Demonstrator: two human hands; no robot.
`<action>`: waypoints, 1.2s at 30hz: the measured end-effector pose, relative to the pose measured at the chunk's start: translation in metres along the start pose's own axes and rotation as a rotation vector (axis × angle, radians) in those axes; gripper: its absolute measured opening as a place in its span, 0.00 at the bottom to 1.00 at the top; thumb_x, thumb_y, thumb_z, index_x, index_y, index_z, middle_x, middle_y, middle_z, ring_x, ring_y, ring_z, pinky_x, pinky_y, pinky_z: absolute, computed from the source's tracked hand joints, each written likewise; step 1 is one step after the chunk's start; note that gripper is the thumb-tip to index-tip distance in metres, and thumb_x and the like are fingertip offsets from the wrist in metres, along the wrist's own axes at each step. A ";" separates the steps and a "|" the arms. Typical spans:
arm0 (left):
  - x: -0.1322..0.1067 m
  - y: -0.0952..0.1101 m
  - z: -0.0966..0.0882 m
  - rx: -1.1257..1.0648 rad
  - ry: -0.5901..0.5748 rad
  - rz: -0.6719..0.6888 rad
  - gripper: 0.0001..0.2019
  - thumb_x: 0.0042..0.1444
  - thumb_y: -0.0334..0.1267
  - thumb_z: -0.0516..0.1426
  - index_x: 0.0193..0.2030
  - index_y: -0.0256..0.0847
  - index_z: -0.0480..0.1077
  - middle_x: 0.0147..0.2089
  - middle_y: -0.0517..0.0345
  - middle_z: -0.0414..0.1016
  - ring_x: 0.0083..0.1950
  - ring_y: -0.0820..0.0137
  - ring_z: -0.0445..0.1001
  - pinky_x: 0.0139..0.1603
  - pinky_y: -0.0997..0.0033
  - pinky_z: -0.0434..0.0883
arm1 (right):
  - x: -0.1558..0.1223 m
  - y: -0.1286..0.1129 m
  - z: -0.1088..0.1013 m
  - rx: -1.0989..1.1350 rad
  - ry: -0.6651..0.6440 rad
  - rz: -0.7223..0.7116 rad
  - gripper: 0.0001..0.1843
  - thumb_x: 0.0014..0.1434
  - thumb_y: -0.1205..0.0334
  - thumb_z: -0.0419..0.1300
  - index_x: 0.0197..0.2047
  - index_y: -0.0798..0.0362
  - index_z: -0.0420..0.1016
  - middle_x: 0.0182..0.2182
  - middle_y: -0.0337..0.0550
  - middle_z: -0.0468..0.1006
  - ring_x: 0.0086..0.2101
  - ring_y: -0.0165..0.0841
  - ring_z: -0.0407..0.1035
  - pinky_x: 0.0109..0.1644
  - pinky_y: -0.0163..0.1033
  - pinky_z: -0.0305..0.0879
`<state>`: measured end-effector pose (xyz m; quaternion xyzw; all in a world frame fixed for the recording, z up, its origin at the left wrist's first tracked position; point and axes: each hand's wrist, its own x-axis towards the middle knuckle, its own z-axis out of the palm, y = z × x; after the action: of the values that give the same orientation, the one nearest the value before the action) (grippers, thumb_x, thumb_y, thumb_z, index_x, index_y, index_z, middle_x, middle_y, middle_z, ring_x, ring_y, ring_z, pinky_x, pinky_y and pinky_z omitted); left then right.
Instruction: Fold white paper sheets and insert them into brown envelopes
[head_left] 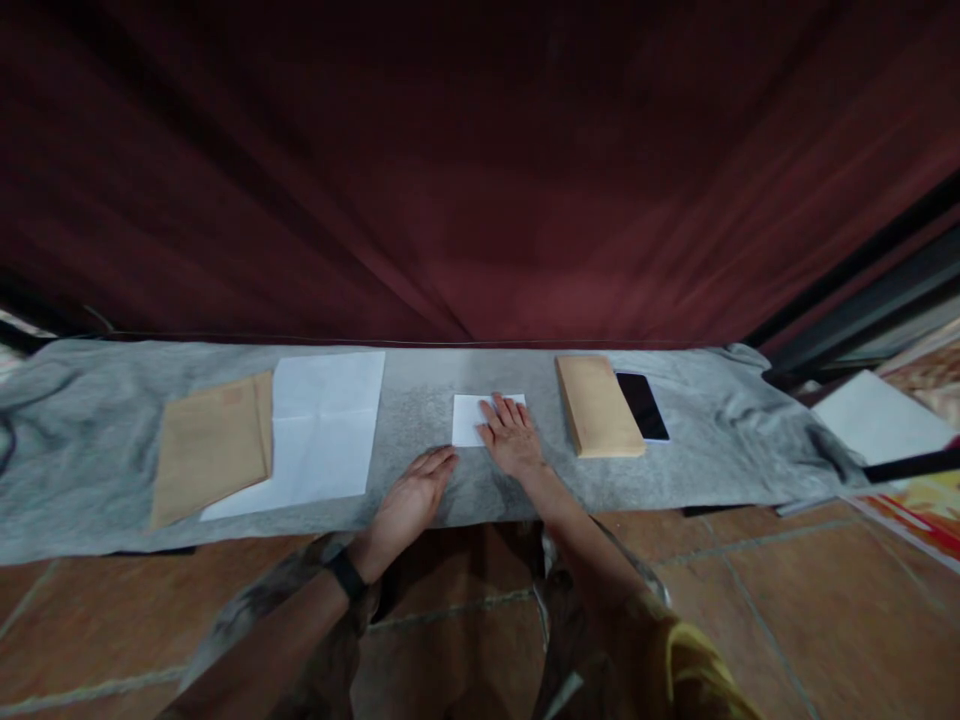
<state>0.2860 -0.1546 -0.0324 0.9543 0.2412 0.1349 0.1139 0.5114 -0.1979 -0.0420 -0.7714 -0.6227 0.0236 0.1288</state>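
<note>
My right hand lies flat, fingers stretched out, on a small folded white paper in the middle of the grey cloth. My left hand rests open on the cloth just below and left of the paper, fingers together and pointing toward it; a dark band is on that wrist. Neither hand grips anything.
A stack of brown envelopes and a dark phone lie right of the paper. To the left are a large white sheet and a brown envelope. A dark red curtain hangs behind. Tiled floor is below.
</note>
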 end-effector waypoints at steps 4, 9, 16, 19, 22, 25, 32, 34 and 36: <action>0.014 -0.003 -0.005 -0.124 0.047 -0.060 0.14 0.68 0.35 0.50 0.49 0.42 0.77 0.53 0.50 0.79 0.56 0.62 0.75 0.61 0.56 0.73 | 0.000 0.001 0.002 -0.003 -0.001 -0.001 0.29 0.75 0.50 0.46 0.75 0.47 0.56 0.74 0.47 0.52 0.72 0.43 0.50 0.74 0.53 0.44; 0.028 -0.002 -0.009 -0.212 0.060 -0.156 0.06 0.62 0.31 0.56 0.36 0.42 0.75 0.43 0.52 0.77 0.48 0.62 0.75 0.53 0.59 0.74 | 0.001 0.001 0.002 0.001 -0.007 0.003 0.29 0.75 0.50 0.46 0.75 0.47 0.56 0.74 0.47 0.51 0.72 0.44 0.50 0.74 0.54 0.44; 0.042 -0.001 -0.011 -0.169 -0.011 -0.224 0.08 0.56 0.25 0.55 0.30 0.42 0.70 0.36 0.55 0.73 0.43 0.63 0.74 0.52 0.59 0.72 | 0.001 0.000 0.001 -0.009 0.004 0.004 0.29 0.75 0.50 0.47 0.74 0.47 0.57 0.74 0.47 0.52 0.71 0.44 0.51 0.74 0.54 0.45; 0.028 0.015 -0.025 -0.192 -0.055 -0.207 0.10 0.59 0.26 0.51 0.31 0.41 0.70 0.37 0.53 0.74 0.43 0.63 0.72 0.51 0.59 0.71 | 0.001 0.000 0.000 -0.011 0.009 0.000 0.29 0.75 0.50 0.46 0.74 0.47 0.57 0.74 0.46 0.52 0.71 0.44 0.51 0.74 0.54 0.45; 0.000 0.043 -0.045 -0.499 -0.399 -0.067 0.05 0.58 0.32 0.57 0.33 0.42 0.74 0.40 0.57 0.77 0.43 0.67 0.74 0.47 0.67 0.71 | 0.001 0.000 0.000 -0.014 0.002 0.003 0.29 0.75 0.50 0.45 0.74 0.46 0.57 0.74 0.46 0.52 0.71 0.43 0.51 0.74 0.54 0.46; -0.017 0.067 -0.058 -0.891 -1.001 0.069 0.04 0.57 0.40 0.63 0.37 0.46 0.79 0.35 0.64 0.80 0.35 0.70 0.76 0.36 0.74 0.70 | 0.002 0.000 0.000 -0.017 -0.006 0.004 0.29 0.75 0.49 0.46 0.74 0.47 0.57 0.74 0.47 0.53 0.71 0.43 0.51 0.74 0.53 0.46; 0.055 0.045 -0.032 -0.515 -0.138 -0.306 0.11 0.65 0.43 0.55 0.36 0.41 0.75 0.34 0.57 0.79 0.37 0.67 0.76 0.41 0.67 0.73 | 0.000 -0.002 -0.002 -0.027 0.005 -0.007 0.29 0.74 0.50 0.47 0.74 0.48 0.58 0.74 0.48 0.53 0.71 0.45 0.51 0.74 0.53 0.47; 0.080 0.030 -0.020 -0.306 0.059 -0.288 0.17 0.69 0.40 0.47 0.46 0.39 0.76 0.48 0.47 0.81 0.52 0.61 0.78 0.56 0.60 0.73 | 0.000 -0.003 -0.003 -0.028 0.016 -0.013 0.29 0.75 0.50 0.46 0.74 0.49 0.58 0.74 0.49 0.53 0.71 0.45 0.51 0.74 0.54 0.47; 0.096 0.019 -0.007 -0.153 0.153 -0.208 0.21 0.70 0.38 0.44 0.60 0.35 0.71 0.66 0.41 0.71 0.69 0.58 0.66 0.69 0.53 0.64 | -0.001 -0.004 -0.002 -0.030 0.023 -0.009 0.28 0.75 0.51 0.45 0.74 0.48 0.58 0.74 0.48 0.53 0.71 0.45 0.51 0.74 0.54 0.47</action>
<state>0.3730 -0.1226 -0.0013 0.8996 0.3358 0.2128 0.1808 0.5078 -0.1984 -0.0389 -0.7707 -0.6249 0.0049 0.1245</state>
